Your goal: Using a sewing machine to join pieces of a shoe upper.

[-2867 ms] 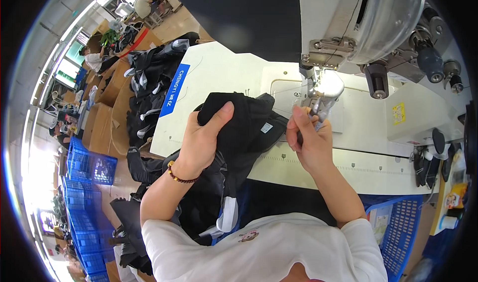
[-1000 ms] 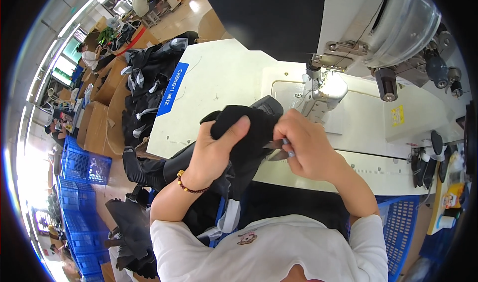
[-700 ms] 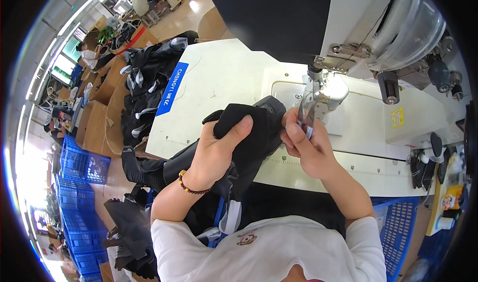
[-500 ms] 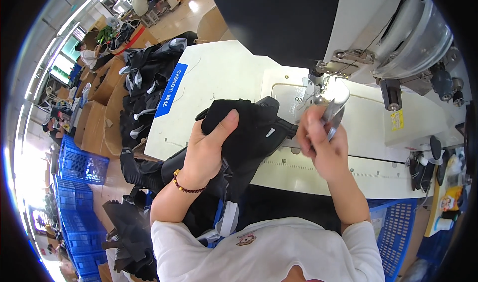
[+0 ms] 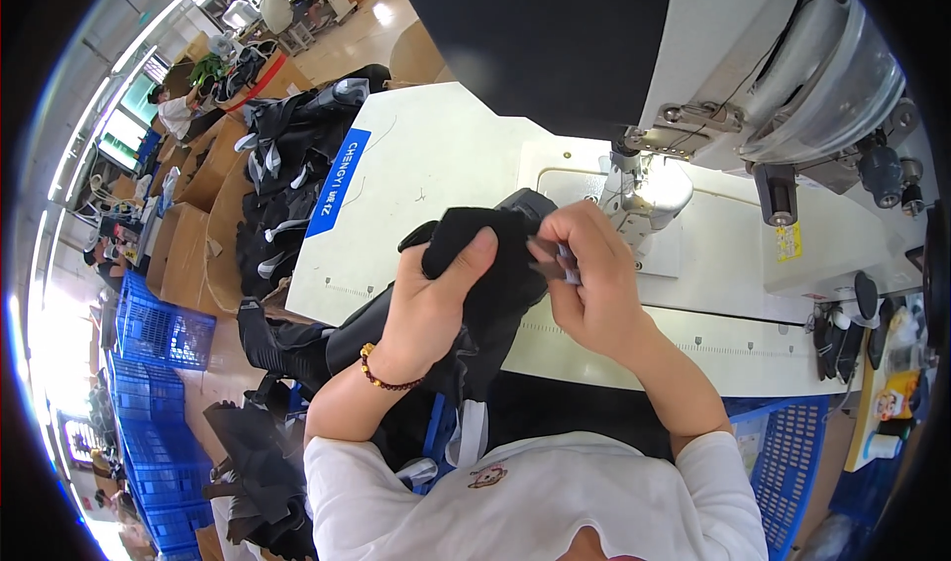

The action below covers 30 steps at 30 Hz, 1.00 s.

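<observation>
My left hand (image 5: 421, 308) is closed round a black fabric piece (image 5: 471, 226), its thumb pressed on top of the folded cloth. The black work hangs down over the front edge of the sewing table, with a grey-white strip (image 5: 469, 432) showing below. In my right hand (image 5: 599, 289) are small metal thread snips (image 5: 548, 259), partly hidden by the fingers and blurred. Their blades are at the right side of the fabric; whether they touch it I cannot tell. Both hands are above the white table (image 5: 426, 145), left of the machine's needle area.
A sewing machine head (image 5: 713, 115) with a lit needle area (image 5: 662, 185) stands at the right. Black garment pieces (image 5: 287, 165) are heaped beyond the table's left edge. Blue crates (image 5: 158, 393) and cardboard boxes (image 5: 188, 254) stand farther left. A blue basket (image 5: 788, 462) is below right.
My right hand has moved left from beside the needle area to the fabric, bringing the snips with it. My left hand and the cloth have shifted slightly right and down.
</observation>
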Each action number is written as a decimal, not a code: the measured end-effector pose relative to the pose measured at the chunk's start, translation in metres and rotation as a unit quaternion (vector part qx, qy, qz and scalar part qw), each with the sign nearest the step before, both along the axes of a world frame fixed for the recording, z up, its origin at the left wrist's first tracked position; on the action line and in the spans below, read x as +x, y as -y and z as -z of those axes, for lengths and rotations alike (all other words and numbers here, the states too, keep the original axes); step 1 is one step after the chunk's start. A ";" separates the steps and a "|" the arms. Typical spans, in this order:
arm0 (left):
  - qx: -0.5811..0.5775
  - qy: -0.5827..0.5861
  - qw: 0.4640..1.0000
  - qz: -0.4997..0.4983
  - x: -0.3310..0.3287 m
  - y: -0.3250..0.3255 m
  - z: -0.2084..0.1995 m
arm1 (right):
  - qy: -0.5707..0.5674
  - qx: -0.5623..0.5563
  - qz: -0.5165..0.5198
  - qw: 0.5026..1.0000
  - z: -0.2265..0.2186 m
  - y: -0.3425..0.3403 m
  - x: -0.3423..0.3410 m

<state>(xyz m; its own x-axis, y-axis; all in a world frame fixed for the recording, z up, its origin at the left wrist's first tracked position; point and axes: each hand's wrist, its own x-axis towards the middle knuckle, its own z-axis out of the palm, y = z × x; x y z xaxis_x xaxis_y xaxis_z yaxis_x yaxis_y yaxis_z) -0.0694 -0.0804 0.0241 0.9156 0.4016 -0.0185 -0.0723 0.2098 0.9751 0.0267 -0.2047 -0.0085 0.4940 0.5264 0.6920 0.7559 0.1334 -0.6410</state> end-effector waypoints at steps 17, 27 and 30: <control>-0.124 0.047 0.987 -0.085 0.012 -0.009 0.002 | -0.267 -0.029 -0.084 0.960 0.022 0.035 -0.019; -0.145 0.050 0.985 -0.075 0.008 -0.003 0.006 | -0.189 0.086 0.051 0.977 0.022 -0.012 -0.016; -0.130 0.055 0.989 -0.053 0.005 0.000 0.007 | -0.156 0.135 0.066 0.976 0.020 -0.019 -0.014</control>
